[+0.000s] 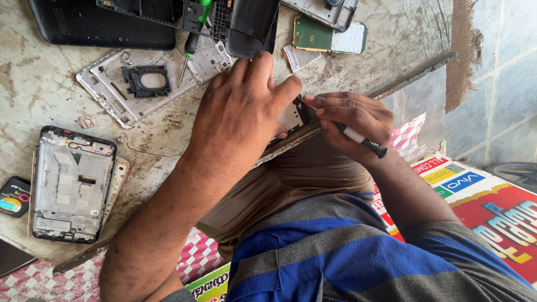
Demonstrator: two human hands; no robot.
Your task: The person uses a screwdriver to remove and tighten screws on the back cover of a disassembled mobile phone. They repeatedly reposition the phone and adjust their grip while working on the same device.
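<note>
L hand (pixel 240 112) lies palm-down, fingers spread and curled forward, forearm running back toward the torso. R hand (pixel 349 120) just beside it, fingers pinched tight, prob. thumb tucked under; wrist bent.

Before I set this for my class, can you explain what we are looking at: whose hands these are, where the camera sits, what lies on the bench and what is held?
One camera, worn on the person's head, looks down at their own bare hands. The left hand presses a small phone part against the bench edge. The right hand grips a screwdriver, tip at that part. On the bench lie a phone frame, a white back cover, a circuit board and a green screwdriver.
</note>
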